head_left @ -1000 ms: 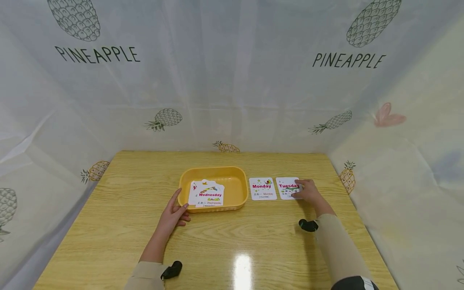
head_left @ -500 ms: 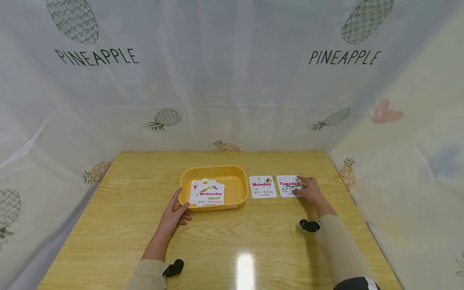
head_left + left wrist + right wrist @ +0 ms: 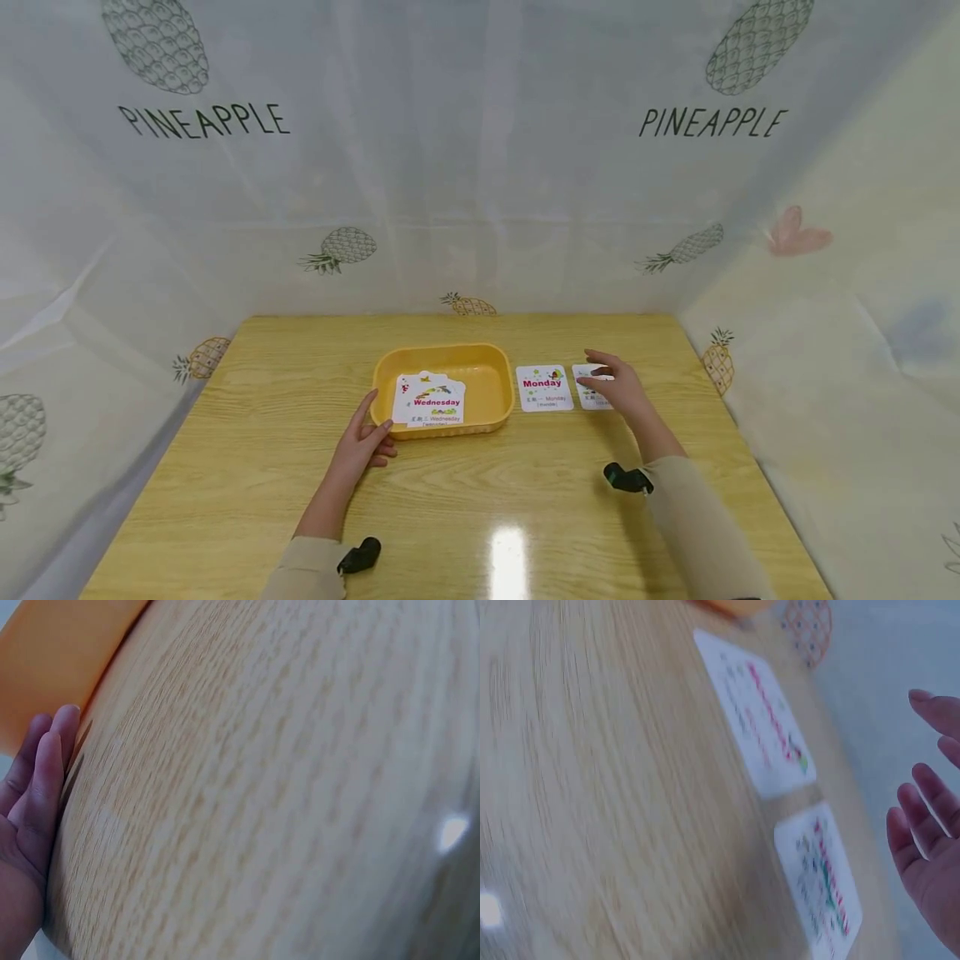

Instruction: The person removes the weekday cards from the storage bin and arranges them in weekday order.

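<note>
My left hand [image 3: 356, 450] rests against the near left corner of a yellow plastic tray [image 3: 495, 417], its thumb at the front rim and index finger along the left side. Inside the tray lies a pile of white cards topped by a Wednesday card [image 3: 437, 410]. On the table to its right lie a Monday card [image 3: 544, 400] and, beside it, a Tuesday card [image 3: 592, 401] partly hidden by my right hand [image 3: 624, 393]. That hand hovers above the Tuesday card with its fingers spread and nothing between them. Both cards show uncovered in the right wrist view, below the right hand [image 3: 930, 847].
A light wooden table [image 3: 450, 500] bears everything. Pineapple-printed curtain [image 3: 480, 208] hangs behind its far edge and along both sides. Black wrist-camera mounts [image 3: 628, 479] stick out near both sleeves.
My right hand has let go of the Tuesday card's right edge, lifted and moved slightly left. The Tuesday card stays beside the Monday card. My left hand stays at the tray.
</note>
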Motion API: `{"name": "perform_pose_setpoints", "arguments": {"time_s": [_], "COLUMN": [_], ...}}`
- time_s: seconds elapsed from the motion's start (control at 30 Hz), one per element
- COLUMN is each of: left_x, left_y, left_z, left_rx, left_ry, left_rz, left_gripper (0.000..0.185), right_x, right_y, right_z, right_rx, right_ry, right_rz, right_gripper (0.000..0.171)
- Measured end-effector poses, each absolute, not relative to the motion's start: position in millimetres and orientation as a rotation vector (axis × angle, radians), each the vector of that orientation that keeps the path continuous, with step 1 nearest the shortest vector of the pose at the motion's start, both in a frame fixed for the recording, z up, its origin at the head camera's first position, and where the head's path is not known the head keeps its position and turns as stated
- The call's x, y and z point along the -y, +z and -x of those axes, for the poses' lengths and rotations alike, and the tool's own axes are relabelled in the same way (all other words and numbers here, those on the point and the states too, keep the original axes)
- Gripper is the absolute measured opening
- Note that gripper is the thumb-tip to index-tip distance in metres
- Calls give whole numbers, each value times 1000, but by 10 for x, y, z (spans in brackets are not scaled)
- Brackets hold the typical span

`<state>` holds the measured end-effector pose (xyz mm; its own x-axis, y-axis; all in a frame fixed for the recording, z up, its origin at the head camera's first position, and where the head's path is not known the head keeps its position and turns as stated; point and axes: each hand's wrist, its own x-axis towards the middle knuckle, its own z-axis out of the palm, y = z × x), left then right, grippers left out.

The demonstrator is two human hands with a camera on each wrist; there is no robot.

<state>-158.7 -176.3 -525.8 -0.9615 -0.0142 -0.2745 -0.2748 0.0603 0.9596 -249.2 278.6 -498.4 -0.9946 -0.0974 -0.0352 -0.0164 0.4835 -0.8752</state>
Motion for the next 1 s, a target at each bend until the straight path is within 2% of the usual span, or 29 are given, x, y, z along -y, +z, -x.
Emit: {"name": "perform_pose_setpoints", "arguments": {"time_s": [0.4,1.0], "left_x": [1838,1846], "left_y": [-5600,-5587], "left_z": [1691,1697], "left_rx": [-2176,-2165], "left_ry": [2017,2026], "left_rz": [294,291], "left_gripper": [70,70], "right_x": [-2123,-1370], "right_y": [-4770,-4861], "right_z": [2419,2426], "right_rx": [-2387,-2117], "right_ry": [-1747,-1896], "right_rz": [288,378], "right_gripper": [59,51]}}
